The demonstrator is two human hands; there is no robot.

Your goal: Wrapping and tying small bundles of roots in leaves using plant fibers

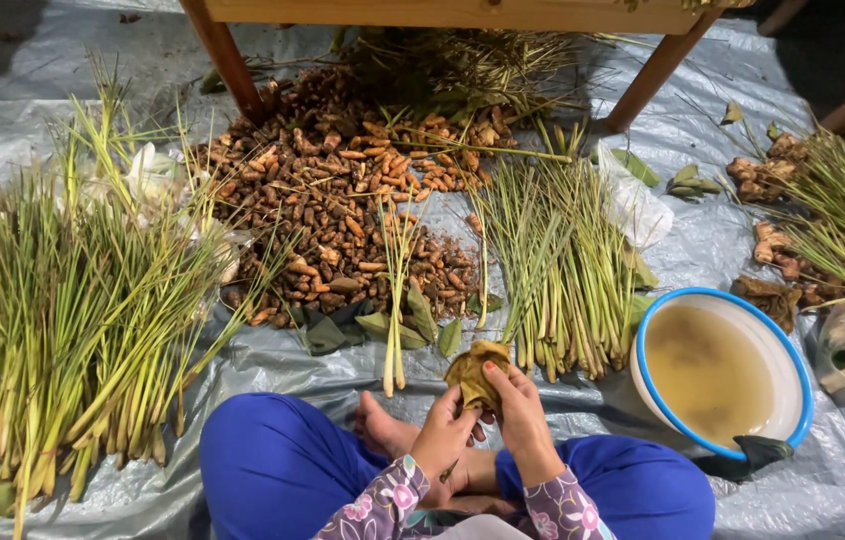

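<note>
Above crossed legs, both hands (488, 415) on leaf (475, 368)

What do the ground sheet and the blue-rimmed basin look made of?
Ground sheet: likely thin plastic tarpaulin, grey and glossy; it wrinkles and reflects light. Basin: probably enamelled metal, possibly plastic; smooth white wall, blue rim, cloudy brownish water inside.

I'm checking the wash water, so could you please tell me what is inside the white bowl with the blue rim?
The white bowl holds murky yellowish-brown water, nothing floating. The cloudiness hides anything lying at the bottom.
</note>
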